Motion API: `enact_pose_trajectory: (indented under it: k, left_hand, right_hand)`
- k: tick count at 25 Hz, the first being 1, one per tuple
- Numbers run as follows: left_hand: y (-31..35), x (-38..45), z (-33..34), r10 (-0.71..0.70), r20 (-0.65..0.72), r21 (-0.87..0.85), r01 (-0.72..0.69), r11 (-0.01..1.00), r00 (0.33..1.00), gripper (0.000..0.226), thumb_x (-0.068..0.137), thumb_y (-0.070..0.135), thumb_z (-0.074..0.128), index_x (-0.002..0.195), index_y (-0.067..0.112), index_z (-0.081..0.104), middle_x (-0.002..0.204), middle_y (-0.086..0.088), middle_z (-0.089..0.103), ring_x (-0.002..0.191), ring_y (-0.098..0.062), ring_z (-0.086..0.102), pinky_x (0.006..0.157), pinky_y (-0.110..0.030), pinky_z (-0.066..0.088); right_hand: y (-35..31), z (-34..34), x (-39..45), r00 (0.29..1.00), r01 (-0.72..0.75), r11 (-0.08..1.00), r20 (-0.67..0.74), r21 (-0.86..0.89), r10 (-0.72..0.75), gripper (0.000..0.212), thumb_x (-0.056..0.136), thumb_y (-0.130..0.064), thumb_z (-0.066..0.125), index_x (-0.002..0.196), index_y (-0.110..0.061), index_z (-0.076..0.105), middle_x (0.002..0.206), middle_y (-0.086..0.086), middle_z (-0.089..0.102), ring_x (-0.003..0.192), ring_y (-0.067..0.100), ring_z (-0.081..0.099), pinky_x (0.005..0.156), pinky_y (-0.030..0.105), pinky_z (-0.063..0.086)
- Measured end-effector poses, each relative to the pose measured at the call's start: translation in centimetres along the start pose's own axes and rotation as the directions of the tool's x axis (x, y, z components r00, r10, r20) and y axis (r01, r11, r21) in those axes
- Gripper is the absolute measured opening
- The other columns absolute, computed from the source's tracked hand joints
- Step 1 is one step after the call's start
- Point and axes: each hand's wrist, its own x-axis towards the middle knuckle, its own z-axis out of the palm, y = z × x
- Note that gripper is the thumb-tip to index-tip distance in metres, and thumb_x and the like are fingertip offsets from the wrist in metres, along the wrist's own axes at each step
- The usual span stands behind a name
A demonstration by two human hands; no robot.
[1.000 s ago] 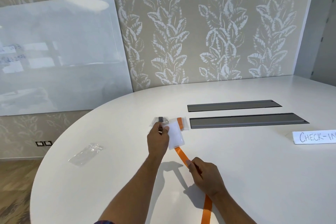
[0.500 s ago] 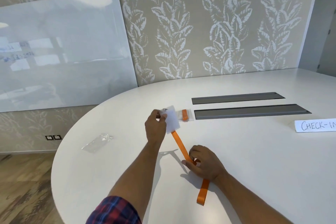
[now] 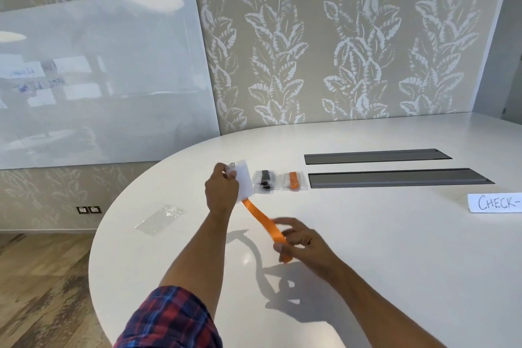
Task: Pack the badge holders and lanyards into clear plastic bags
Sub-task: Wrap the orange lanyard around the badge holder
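Observation:
My left hand (image 3: 221,192) pinches the top of a clear badge holder (image 3: 243,182) and holds it above the white table (image 3: 395,248). An orange lanyard (image 3: 264,222) runs from the holder down to my right hand (image 3: 303,244), whose fingers are curled round the strap's lower end, lifted off the table and blurred. An empty clear plastic bag (image 3: 159,219) lies flat to the left. Two packed bags lie behind the holder: one with a black lanyard (image 3: 264,181), one with an orange lanyard (image 3: 293,180).
Two grey cable trays (image 3: 395,176) are set into the table at the back right. A paper sign reading "CHECK-" (image 3: 495,202) lies at the right edge. A glass whiteboard (image 3: 99,79) leans on the leaf-patterned wall. The table's curved edge runs at the left over wooden floor.
My right hand has lifted off the table, gathering the strap's lower end so less of it trails. My left hand has held the holder raised. The view shifted, revealing the two packed bags.

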Motion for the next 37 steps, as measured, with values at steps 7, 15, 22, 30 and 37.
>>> enact_pose_trajectory:
  k: [7, 15, 22, 30, 37]
  left_hand:
    - [-2.3, -4.0, 2.3, 0.044, 0.500, 0.120, -0.119, 0.986, 0.865, 0.004, 0.090, 0.016, 0.062, 0.092, 0.014, 0.064, 0.083, -0.002, 0.069, 0.079, -0.023, 0.062, 0.069, -0.025, 0.043]
    - [-0.6, -6.4, 3.1, -0.098, 0.964, 0.046, 0.207, 0.977, 0.248, 0.009, 0.091, 0.012, 0.070, 0.098, 0.018, 0.068, 0.073, -0.006, 0.053, 0.059, -0.016, 0.042, 0.053, -0.026, 0.035]
    - [0.1, -6.2, 2.7, -0.041, 0.989, -0.002, 0.289, 0.957, 0.143, 0.013, 0.095, 0.011, 0.067, 0.107, 0.017, 0.070, 0.099, -0.015, 0.059, 0.081, -0.026, 0.053, 0.068, -0.029, 0.044]
    - [0.0, -4.5, 0.6, -0.235, 0.972, 0.234, 0.118, 0.965, -0.001, 0.028, 0.094, 0.015, 0.070, 0.122, 0.014, 0.067, 0.097, -0.008, 0.070, 0.081, -0.020, 0.065, 0.072, -0.029, 0.056]
    - [0.7, -4.2, -1.6, 0.140, 0.981, -0.190, 0.513, 0.838, 0.135, 0.032, 0.089, 0.020, 0.070, 0.118, 0.009, 0.067, 0.099, -0.006, 0.075, 0.084, -0.017, 0.072, 0.073, -0.028, 0.058]
  right_hand:
    - [-3.3, -2.7, 4.4, 0.943, 0.154, 0.956, -0.327, 0.248, -0.066, 0.035, 0.096, -0.035, 0.062, 0.101, -0.004, 0.079, 0.123, 0.006, 0.073, 0.116, 0.021, 0.067, 0.094, 0.028, 0.052]
    - [0.8, -5.5, 4.5, 0.847, -0.148, 0.979, -0.493, 0.138, 0.198, 0.036, 0.108, -0.041, 0.038, 0.128, -0.025, 0.064, 0.126, 0.005, 0.069, 0.104, 0.017, 0.067, 0.082, 0.035, 0.053]
    - [5.2, -4.9, 1.2, 0.695, -0.266, 0.949, -0.649, 0.167, 0.309, 0.033, 0.106, -0.017, 0.040, 0.131, -0.022, 0.060, 0.128, 0.004, 0.066, 0.101, 0.020, 0.064, 0.069, 0.022, 0.048]
    - [4.7, -4.9, 0.2, 0.581, -0.246, 0.960, -0.813, -0.137, 0.032, 0.040, 0.096, -0.006, 0.063, 0.135, -0.016, 0.058, 0.137, 0.000, 0.060, 0.106, 0.024, 0.065, 0.080, 0.027, 0.056]
    - [5.2, -4.6, 0.7, 0.597, -0.313, 0.948, -0.788, -0.054, 0.152, 0.023, 0.101, -0.016, 0.057, 0.122, -0.018, 0.066, 0.115, 0.000, 0.070, 0.076, 0.015, 0.073, 0.061, 0.032, 0.063]
